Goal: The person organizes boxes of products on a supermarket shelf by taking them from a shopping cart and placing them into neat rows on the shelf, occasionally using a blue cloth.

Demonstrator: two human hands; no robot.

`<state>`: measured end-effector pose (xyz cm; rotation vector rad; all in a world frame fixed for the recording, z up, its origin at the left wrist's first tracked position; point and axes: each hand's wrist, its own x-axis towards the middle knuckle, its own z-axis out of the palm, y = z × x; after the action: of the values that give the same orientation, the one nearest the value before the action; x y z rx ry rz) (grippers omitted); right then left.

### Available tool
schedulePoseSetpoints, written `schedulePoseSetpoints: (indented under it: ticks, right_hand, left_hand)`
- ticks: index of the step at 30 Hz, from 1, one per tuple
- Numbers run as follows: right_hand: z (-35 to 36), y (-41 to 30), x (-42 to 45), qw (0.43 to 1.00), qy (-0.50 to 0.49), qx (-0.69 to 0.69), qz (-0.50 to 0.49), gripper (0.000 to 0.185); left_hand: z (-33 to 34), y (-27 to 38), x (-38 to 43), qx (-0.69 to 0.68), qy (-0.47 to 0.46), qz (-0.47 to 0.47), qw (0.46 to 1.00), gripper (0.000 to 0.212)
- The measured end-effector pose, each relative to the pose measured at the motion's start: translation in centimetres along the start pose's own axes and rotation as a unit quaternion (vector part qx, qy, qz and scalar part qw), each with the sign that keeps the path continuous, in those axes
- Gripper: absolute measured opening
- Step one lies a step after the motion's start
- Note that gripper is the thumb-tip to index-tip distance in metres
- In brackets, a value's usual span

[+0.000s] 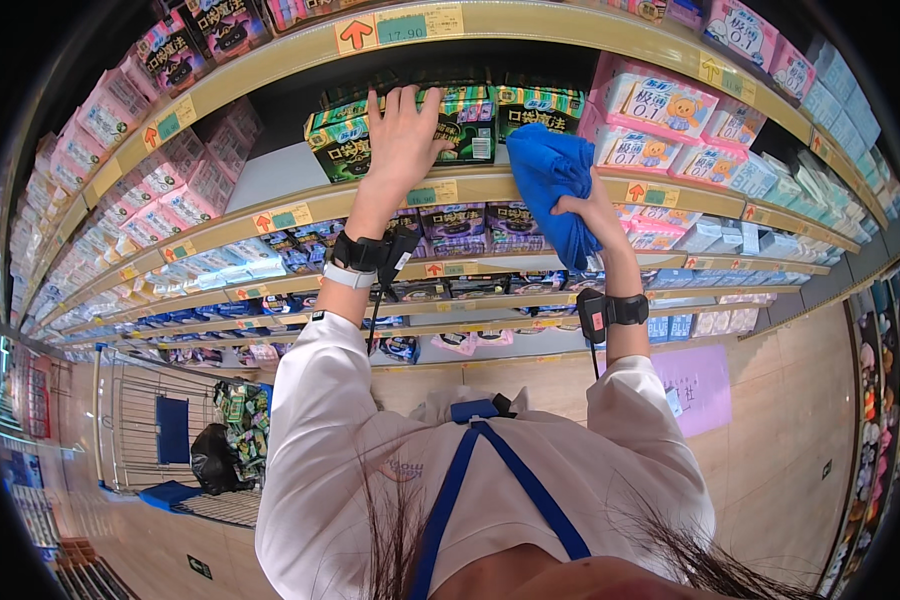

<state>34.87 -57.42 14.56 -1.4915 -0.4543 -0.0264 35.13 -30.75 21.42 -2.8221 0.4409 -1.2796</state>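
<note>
My left hand (403,142) rests with spread fingers on the green-and-black packs of sanitary pads (467,142) on a shelf below the top rail. Its fingertips lie over the packs' upper edge, and the thumb points right. To the right, my right hand (589,214) grips a bunched blue cloth (551,180) in front of the shelf edge. Behind the cloth's top stands another green-and-black pack (536,109). Pink packs (656,101) are stacked just right of it.
Yellow shelf rails (307,210) with price tags curve across the view. Pink packs (210,176) fill the shelf at left, beyond a bare white stretch. A metal shopping cart (135,427) holding green packs and a black plastic bag (214,457) stands at lower left. A purple floor sticker (694,390) lies at right.
</note>
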Motion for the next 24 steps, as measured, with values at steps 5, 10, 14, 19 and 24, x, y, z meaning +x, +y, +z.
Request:
schedulePoseSetpoints:
  ticks: [5,10,14,19,24]
  right_hand:
    - [-0.2,-1.0,1.6,0.999,-0.047,-0.001,0.006,0.082]
    - [-1.0,-1.7,3.3,0.995,-0.087,-0.050,0.011,0.079]
    - [-1.2,-3.0,4.2,0.982,-0.153,-0.093,0.062,0.076]
    - [-1.2,-5.1,5.7,0.968,-0.215,-0.102,0.078,0.075]
    - [-1.8,-5.8,6.4,0.951,-0.248,-0.147,0.107,0.076]
  left_hand:
    - [0.3,0.2,0.1,0.009,-0.019,0.014,1.000,0.069]
    - [0.7,0.6,0.6,0.025,-0.035,0.024,0.999,0.073]
    - [1.0,0.5,1.1,0.039,-0.049,0.023,0.998,0.070]
    - [1.3,-0.5,1.6,0.037,-0.079,0.018,0.996,0.069]
    - [-1.3,-0.6,0.0,0.014,0.017,0.035,0.999,0.085]
